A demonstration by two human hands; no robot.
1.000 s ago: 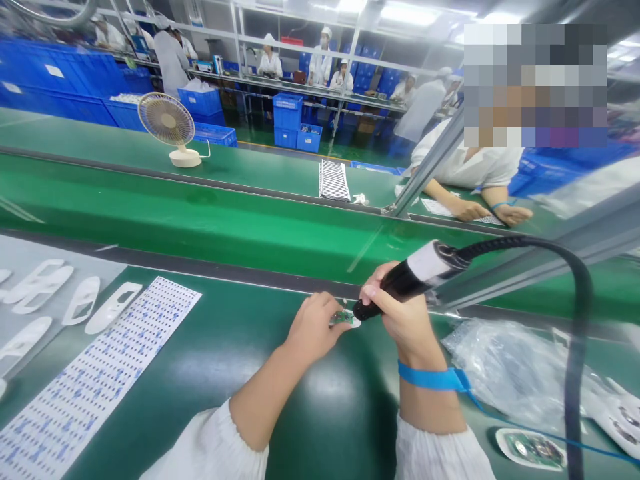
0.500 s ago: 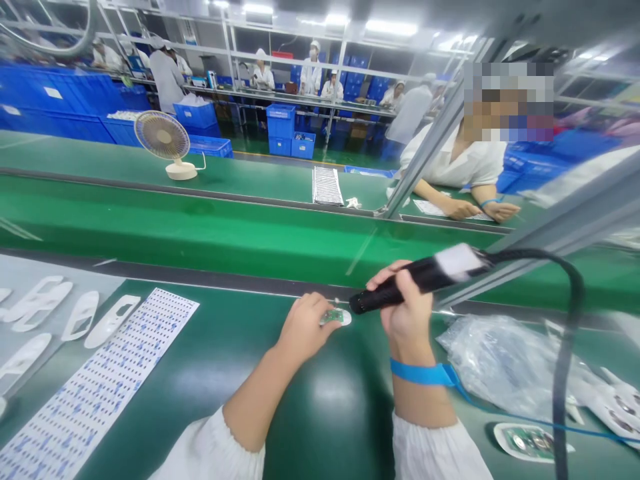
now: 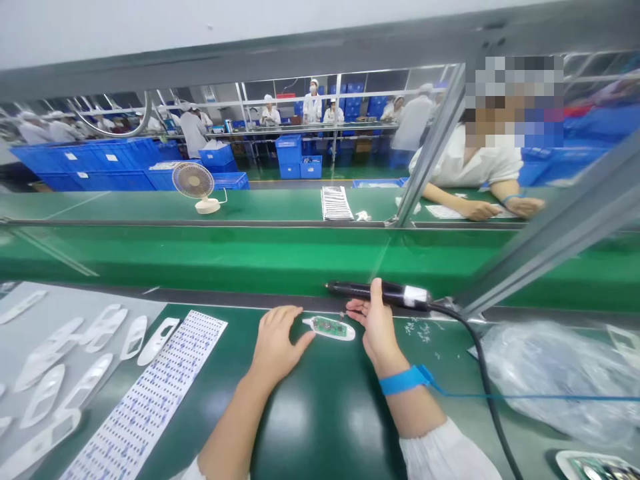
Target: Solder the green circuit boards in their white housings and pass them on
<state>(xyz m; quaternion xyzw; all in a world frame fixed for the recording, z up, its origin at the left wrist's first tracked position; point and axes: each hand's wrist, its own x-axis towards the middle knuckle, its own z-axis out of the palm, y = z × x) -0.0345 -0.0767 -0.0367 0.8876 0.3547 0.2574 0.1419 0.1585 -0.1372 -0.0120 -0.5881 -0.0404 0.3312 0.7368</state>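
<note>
A small white oval shell with a green circuit board [image 3: 329, 327] lies flat on the dark green mat [image 3: 320, 413]. My left hand [image 3: 277, 341] rests on the mat with its fingertips at the shell's left end, holding nothing. My right hand [image 3: 376, 323] sits just right of the shell, fingers spread, with a black electric screwdriver [image 3: 376, 293] lying level across thumb and palm, tip pointing left. Its black cable [image 3: 483, 380] runs off to the lower right. A blue strap [image 3: 403, 381] circles my right wrist.
A sheet of small blue labels [image 3: 145, 400] and several white plastic shells [image 3: 85, 363] lie at left. A clear plastic bag [image 3: 555, 377] lies at right. A green conveyor belt [image 3: 225, 257] runs behind. A desk fan [image 3: 196, 187] and another seated person [image 3: 480, 180] are across it.
My right hand has lifted the screwdriver tip off the board and laid the tool level, its grip loosened. The left hand slid back from the shell. The view tilted upward.
</note>
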